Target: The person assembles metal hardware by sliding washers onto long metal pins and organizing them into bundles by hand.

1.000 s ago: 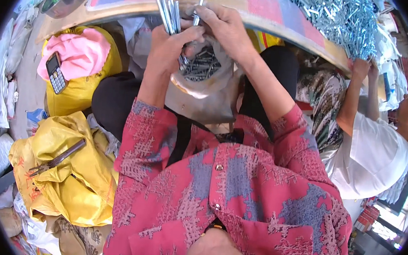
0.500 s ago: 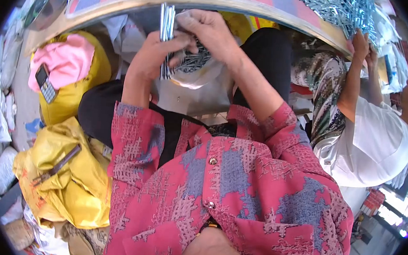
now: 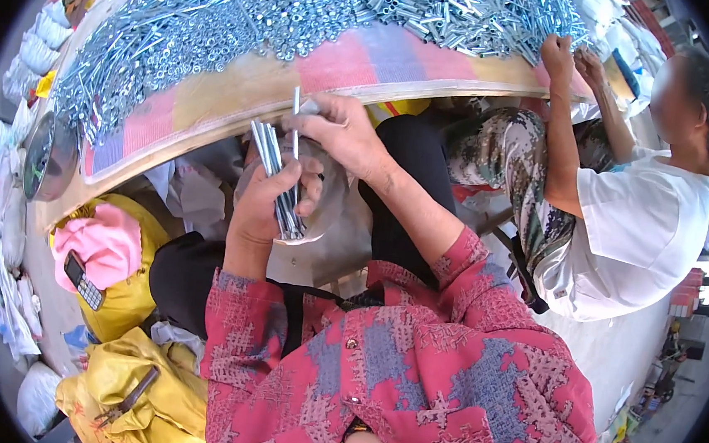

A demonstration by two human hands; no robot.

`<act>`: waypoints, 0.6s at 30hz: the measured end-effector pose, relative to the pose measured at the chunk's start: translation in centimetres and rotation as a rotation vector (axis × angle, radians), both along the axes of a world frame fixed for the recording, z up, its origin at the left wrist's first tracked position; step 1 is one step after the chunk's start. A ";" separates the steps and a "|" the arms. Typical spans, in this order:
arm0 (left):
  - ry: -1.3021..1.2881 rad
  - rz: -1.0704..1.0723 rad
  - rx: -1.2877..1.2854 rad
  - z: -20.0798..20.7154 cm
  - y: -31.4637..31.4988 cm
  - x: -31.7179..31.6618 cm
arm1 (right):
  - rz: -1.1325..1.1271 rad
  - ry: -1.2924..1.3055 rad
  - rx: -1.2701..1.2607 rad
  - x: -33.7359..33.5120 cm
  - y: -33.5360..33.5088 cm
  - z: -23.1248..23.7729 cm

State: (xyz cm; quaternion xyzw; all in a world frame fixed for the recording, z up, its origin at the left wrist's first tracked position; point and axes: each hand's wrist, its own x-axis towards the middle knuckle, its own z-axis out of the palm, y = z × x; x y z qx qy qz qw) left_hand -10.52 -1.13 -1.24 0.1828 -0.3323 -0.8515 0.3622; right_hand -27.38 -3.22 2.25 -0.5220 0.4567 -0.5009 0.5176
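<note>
My left hand (image 3: 266, 202) is closed round a bundle of slim silver bolts (image 3: 268, 152). The bundle leans a little, and its lower ends, thicker than the shafts, poke out below the fingers. My right hand (image 3: 340, 137), just beyond and to the right, pinches a single bolt (image 3: 296, 102) between thumb and fingers. That bolt stands nearly upright beside the bundle, its lower part running down by the left fingers. Both hands are over my lap, short of the table edge. A pale grey sheet or bag (image 3: 328, 240) lies below them, partly hidden.
Heaped metal nuts, tubes and bolts (image 3: 304, 18) cover the far part of the table (image 3: 333, 74). A bowl (image 3: 50, 156) stands at its left end. At left are a phone (image 3: 83, 282) on pink cloth and yellow sacks (image 3: 165, 411). A co-worker (image 3: 621, 217) sits at right, hands at the heap.
The view has tilted up, bringing more of the heap in. The bundle, upright before, now leans with its tops fanned apart. My right hand now holds one bolt beside it.
</note>
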 end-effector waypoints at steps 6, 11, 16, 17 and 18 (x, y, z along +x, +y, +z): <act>-0.272 0.037 -0.023 0.6 -0.3 -1.4 | -0.242 0.438 -0.061 -5.3 -2.4 1.7; -0.392 0.031 -0.013 0.7 -0.4 -1.4 | -0.697 1.361 -0.302 -16.3 -9.0 1.3; -0.401 0.055 -0.016 0.9 -0.6 -1.3 | -0.747 1.535 -0.427 -18.2 -12.3 -0.5; -0.395 0.034 -0.030 0.9 -0.8 -1.1 | -0.737 1.547 -0.399 -18.0 -12.5 -0.7; -0.388 0.012 -0.044 0.9 -0.8 -1.0 | -0.699 1.541 -0.320 -18.2 -12.9 -0.9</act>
